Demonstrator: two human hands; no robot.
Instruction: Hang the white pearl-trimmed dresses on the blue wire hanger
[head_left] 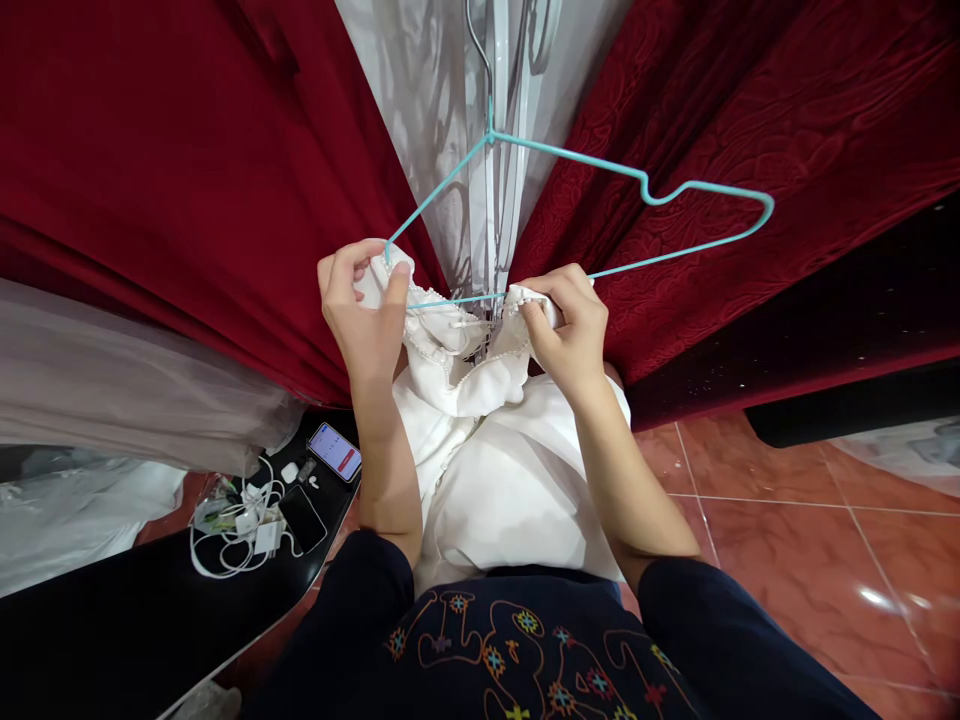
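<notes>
A white garment (517,480) with beaded trim along its neckline lies over my lap, its upper part lifted. My left hand (367,300) pinches one shoulder of it, around the left end of a turquoise hanger (566,152). The garment's other shoulder is held by my right hand (570,320), near the hanger's lower bar. The hanger's right end sticks out bare past my right hand. Its hook meets a metal hook above, in front of the white hanging cloth.
Red curtains (187,150) hang on both sides. At the lower left, a black bench (135,610) bears a lit phone (334,452), a dark phone (302,519) and tangled white cables (244,530). Reddish floor tiles (787,540) show at the right.
</notes>
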